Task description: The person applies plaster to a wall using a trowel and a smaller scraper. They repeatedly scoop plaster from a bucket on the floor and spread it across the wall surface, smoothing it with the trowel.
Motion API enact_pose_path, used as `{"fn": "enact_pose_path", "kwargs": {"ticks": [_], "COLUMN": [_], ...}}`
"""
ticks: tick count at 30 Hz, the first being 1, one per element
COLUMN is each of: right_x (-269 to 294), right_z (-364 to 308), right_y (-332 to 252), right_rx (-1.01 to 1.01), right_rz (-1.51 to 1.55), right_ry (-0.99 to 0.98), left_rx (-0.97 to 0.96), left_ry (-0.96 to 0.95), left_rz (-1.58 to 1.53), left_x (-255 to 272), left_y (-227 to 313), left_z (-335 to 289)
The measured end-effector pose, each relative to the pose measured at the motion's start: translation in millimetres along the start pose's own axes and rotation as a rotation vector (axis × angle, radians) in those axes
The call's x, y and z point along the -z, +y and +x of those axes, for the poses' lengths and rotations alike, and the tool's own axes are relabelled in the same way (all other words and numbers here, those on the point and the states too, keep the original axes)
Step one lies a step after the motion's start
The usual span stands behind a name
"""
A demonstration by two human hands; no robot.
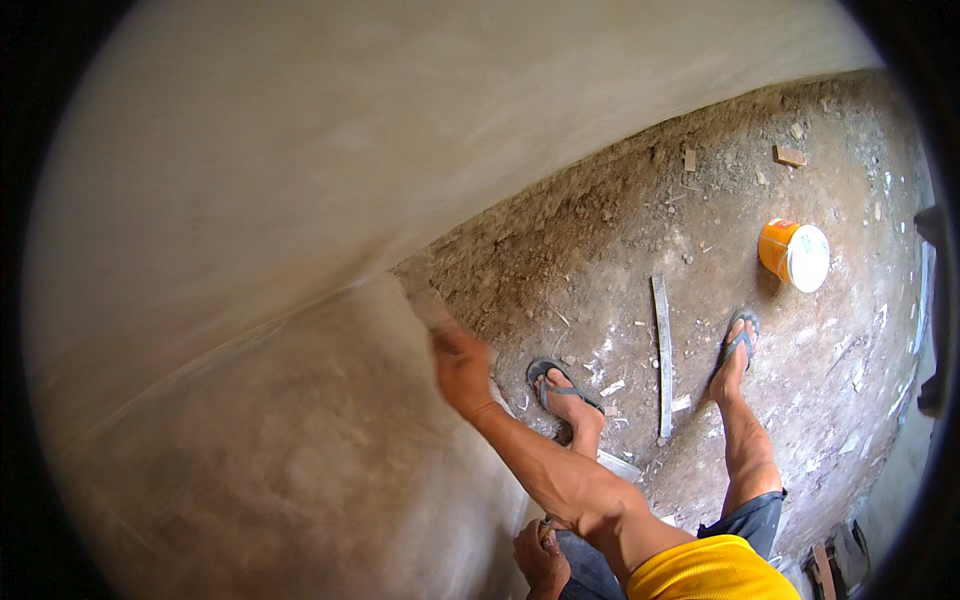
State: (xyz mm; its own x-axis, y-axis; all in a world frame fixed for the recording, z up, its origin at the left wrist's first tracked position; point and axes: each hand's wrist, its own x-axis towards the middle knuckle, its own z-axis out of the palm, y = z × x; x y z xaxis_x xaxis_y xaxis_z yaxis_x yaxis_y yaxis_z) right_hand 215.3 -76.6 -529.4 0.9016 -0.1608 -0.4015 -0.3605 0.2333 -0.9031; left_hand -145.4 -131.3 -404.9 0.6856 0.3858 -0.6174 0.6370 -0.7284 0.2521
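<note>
My right arm reaches across to the left, and my right hand (460, 365) is at the edge where the smooth grey-brown plastered surface (250, 470) meets the dirt floor. Motion blurs this hand. Its fingers look closed round a flat, blurred thing pressed near the corner; I cannot make out its kind. Low in the picture, partly behind my right arm, my left hand (540, 560) is closed round a short tool handle (546, 528). The rest of that tool is hidden. Above the corner rises a second smooth plastered wall (300, 130).
My sandalled feet stand on rough dirt ground (620, 250) strewn with rubble. Between them lies a long narrow strip (662, 355). An orange bucket with a white lid (808, 258) is at the right. Brick pieces (789, 156) lie farther off; dark objects are at lower right.
</note>
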Motion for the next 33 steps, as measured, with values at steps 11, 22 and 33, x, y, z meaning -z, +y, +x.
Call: {"fn": "enact_pose_path", "kwargs": {"ticks": [11,22,33], "right_x": [88.2,29.2,28.0], "right_z": [118.4,1.0,-26.3], "right_y": [-39.3,-226.6,-137.2], "right_rx": [-0.307,-0.047,-0.752], "right_rz": [1.09,0.534,1.025], "right_ry": [0.262,0.087,0.023], "left_rx": [0.007,0.016,0.077], "left_ry": [0.023,0.124,-0.011], "left_rz": [0.003,-0.03,0.043], "left_x": [-0.6,-11.5,-9.8], "left_y": [3.7,2.3,1.3], "left_z": [-1.0,5.0,-7.6]}}
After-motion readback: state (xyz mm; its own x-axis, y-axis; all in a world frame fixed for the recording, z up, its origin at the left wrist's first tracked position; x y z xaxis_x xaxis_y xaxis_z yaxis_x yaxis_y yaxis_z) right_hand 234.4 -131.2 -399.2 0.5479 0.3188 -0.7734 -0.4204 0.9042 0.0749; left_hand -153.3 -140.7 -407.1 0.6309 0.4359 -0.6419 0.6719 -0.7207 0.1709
